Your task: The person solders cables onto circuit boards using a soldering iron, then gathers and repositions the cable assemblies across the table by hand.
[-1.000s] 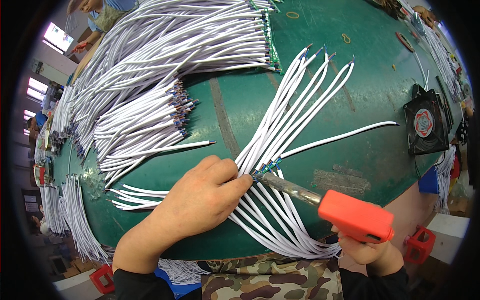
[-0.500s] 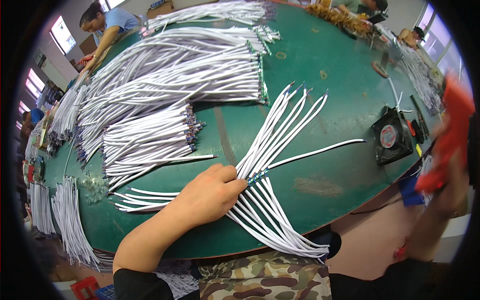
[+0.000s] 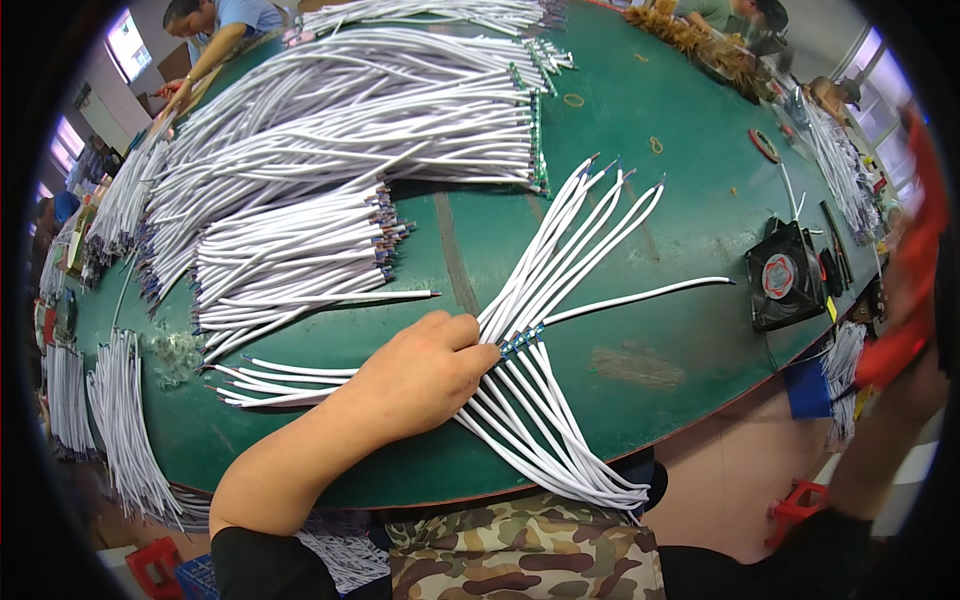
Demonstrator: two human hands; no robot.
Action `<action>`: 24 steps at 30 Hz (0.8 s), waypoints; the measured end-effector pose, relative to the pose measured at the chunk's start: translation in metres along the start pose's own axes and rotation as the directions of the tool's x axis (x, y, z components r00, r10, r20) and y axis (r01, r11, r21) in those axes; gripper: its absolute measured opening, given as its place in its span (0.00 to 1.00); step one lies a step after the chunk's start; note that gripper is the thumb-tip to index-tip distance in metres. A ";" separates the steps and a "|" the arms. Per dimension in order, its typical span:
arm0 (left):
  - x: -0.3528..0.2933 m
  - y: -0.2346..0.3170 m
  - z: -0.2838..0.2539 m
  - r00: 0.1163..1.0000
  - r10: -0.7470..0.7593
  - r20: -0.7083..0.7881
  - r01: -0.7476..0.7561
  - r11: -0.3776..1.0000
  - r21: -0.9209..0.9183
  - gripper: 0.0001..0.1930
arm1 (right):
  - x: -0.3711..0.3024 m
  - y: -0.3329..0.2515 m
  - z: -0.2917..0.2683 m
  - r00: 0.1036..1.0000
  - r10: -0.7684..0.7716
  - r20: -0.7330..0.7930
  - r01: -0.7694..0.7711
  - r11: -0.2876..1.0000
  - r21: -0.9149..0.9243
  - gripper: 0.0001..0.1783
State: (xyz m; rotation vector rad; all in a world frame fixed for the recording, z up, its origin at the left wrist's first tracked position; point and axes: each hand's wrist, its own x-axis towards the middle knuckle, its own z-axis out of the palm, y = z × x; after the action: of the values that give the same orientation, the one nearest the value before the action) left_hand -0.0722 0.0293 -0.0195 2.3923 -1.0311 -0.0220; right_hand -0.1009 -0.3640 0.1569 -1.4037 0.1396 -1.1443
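Change recorded: a second ago I had the barrel of the red tool [image 3: 928,185] against the narrow circuit strip [image 3: 524,340]; now the tool is well apart from the strip, far to its right, at the rim of my view, and blurred. I judge that contact at the joints has ended or paused. I cannot tell whether every joint is sound at this size.

The strip lies over the green table [image 3: 690,240], with white wires [image 3: 560,245] fanning beyond it and a second wire bundle [image 3: 560,445] running from it toward the worker. One lone wire [image 3: 645,297] extends right of the strip, toward a black fan [image 3: 785,275]. This layout matches the earlier views.

Left hand [image 3: 430,370]: knuckles up, fingers curled, thumb and forefinger pinching the strip's left end; its forearm enters from the lower left of the strip.

Right hand [image 3: 908,290]: raised, far right of the strip, wrapped round the tool as far as the blur lets me judge. Its forearm rises steeply. I cannot make out the individual fingers or the tool's tip.
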 end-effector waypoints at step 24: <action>0.009 0.001 0.000 0.999 0.034 0.008 -0.034 0.999 -0.002 0.16 | -0.176 0.081 -0.044 0.341 0.309 0.888 -0.054 0.949 -0.309 0.19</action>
State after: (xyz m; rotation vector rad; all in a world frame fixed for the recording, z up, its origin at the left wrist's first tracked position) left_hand -0.0663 0.0224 -0.0167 2.3744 -1.0747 -0.0209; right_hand -0.1748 -0.2926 -0.0134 -2.0062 -0.4145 0.0378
